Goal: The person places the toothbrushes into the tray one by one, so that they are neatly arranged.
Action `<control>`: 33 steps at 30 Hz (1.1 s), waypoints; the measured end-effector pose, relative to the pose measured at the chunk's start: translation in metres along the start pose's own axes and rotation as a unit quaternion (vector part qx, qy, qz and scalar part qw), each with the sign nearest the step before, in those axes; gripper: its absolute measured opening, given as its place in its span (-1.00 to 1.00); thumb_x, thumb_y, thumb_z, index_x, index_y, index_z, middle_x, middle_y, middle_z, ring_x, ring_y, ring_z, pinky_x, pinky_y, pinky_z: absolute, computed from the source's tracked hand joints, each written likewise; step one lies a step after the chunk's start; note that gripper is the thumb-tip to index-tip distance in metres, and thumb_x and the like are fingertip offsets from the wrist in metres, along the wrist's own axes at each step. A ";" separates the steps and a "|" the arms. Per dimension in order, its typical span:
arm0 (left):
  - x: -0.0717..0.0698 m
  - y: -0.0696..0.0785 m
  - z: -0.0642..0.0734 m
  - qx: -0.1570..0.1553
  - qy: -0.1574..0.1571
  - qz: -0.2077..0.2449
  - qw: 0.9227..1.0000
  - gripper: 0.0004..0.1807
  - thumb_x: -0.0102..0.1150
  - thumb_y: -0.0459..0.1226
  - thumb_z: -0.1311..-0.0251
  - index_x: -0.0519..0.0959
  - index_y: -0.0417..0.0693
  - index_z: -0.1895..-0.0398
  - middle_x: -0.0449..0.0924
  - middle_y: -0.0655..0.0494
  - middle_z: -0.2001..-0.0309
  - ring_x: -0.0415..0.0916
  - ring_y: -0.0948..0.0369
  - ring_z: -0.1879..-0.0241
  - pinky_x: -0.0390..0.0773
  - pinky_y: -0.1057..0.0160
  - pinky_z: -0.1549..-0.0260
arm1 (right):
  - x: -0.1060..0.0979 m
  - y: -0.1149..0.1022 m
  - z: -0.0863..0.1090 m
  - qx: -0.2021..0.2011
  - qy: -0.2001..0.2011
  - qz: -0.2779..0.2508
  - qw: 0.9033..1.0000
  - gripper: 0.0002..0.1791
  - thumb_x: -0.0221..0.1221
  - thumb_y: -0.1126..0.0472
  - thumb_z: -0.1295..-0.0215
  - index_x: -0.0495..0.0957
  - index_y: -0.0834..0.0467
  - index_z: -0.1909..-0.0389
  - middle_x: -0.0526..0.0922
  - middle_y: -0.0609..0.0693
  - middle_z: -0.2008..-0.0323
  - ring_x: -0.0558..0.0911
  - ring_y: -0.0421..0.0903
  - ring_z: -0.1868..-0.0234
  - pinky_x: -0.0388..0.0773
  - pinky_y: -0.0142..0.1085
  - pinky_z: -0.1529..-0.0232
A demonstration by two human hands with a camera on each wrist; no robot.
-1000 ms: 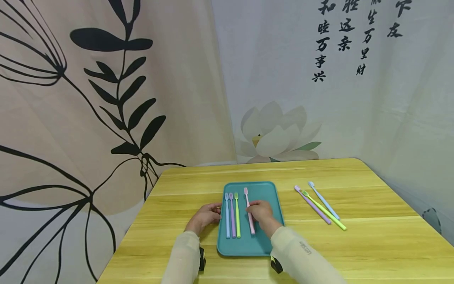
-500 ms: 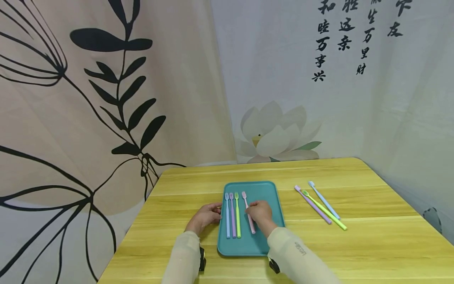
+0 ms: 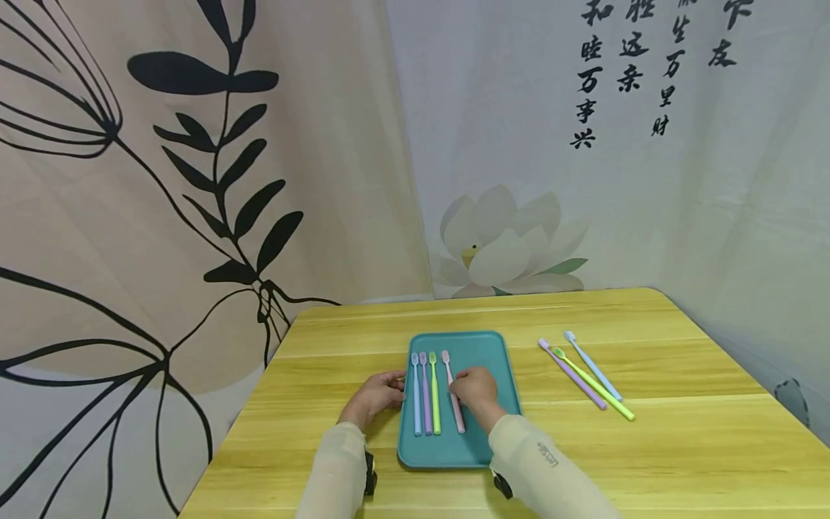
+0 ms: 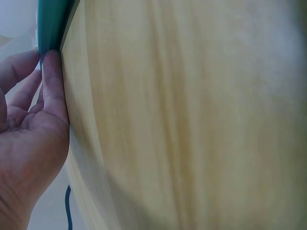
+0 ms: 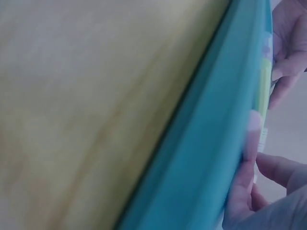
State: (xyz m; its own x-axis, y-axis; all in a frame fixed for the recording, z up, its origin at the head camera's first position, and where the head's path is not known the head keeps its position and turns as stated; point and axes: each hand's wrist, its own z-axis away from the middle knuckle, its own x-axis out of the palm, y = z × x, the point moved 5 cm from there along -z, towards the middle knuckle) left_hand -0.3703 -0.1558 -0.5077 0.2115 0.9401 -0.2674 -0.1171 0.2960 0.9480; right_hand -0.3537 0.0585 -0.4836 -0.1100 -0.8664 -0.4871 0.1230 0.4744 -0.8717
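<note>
On the teal tray (image 3: 483,447) lie a blue toothbrush (image 3: 416,404), a purple toothbrush (image 3: 426,404) and a green toothbrush (image 3: 435,404), side by side with heads pointing away from me. To their right is a pink toothbrush (image 3: 458,414), slightly slanted. My right hand (image 3: 476,389) pinches it near the middle of its handle, over the tray's surface. At the tray's left edge, my left hand (image 3: 372,396) holds the rim; the left wrist view shows its fingers (image 4: 53,81) against the tray's side (image 4: 50,26). The right wrist view hides most of the pink handle.
Right of the tray, another purple toothbrush (image 3: 580,382), green toothbrush (image 3: 599,382) and blue toothbrush (image 3: 596,371) lie loosely slanted, close together on the wooden table (image 3: 700,447). A printed curtain (image 3: 350,180) hangs behind the table.
The pink toothbrush has shifted a little left, its head slightly nearer to me, with the right hand still on it. The left hand and the other toothbrushes stay put.
</note>
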 end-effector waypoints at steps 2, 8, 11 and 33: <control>0.000 0.000 0.000 0.001 -0.001 0.001 1.000 -0.36 0.13 -0.62 -0.10 0.35 -0.42 -0.34 0.47 -0.11 0.12 0.47 0.13 0.20 0.61 0.15 0.12 | 0.000 0.000 -0.001 -0.003 0.000 0.003 1.000 -0.80 0.31 0.38 -0.05 0.68 0.34 0.27 0.66 0.08 0.39 0.60 -0.14 0.54 0.59 -0.31 0.50; 0.000 -0.002 -0.001 -0.001 0.000 -0.004 1.000 -0.36 0.13 -0.61 -0.11 0.36 -0.41 -0.34 0.48 -0.11 0.11 0.48 0.13 0.20 0.61 0.15 0.11 | 0.002 0.001 -0.003 -0.002 -0.004 -0.001 1.000 -0.78 0.32 0.38 -0.07 0.67 0.36 0.22 0.67 0.09 0.38 0.62 -0.15 0.52 0.62 -0.30 0.46; 0.000 -0.002 -0.001 0.000 0.000 -0.008 1.000 -0.36 0.14 -0.61 -0.11 0.36 -0.41 -0.34 0.48 -0.11 0.11 0.47 0.13 0.20 0.61 0.14 0.11 | 0.005 0.002 -0.003 0.003 -0.008 -0.013 1.000 -0.76 0.32 0.38 -0.08 0.67 0.36 0.19 0.67 0.09 0.37 0.63 -0.14 0.51 0.63 -0.29 0.44; 0.000 -0.001 0.001 0.003 -0.005 -0.004 1.000 -0.37 0.13 -0.60 -0.13 0.35 -0.41 -0.35 0.46 -0.14 0.09 0.49 0.11 0.16 0.61 0.10 0.06 | 0.016 0.007 -0.007 0.018 -0.024 -0.064 0.998 -0.69 0.33 0.42 -0.09 0.64 0.39 0.09 0.65 0.10 0.38 0.63 -0.12 0.49 0.63 -0.29 0.43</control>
State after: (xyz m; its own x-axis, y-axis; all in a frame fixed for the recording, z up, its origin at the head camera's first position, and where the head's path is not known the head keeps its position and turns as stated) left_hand -0.3692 -0.1563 -0.5086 0.2227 0.9360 -0.2727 -0.1102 0.3021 0.9469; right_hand -0.3617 0.0491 -0.4981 -0.0799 -0.9263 -0.3681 0.1463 0.3544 -0.9236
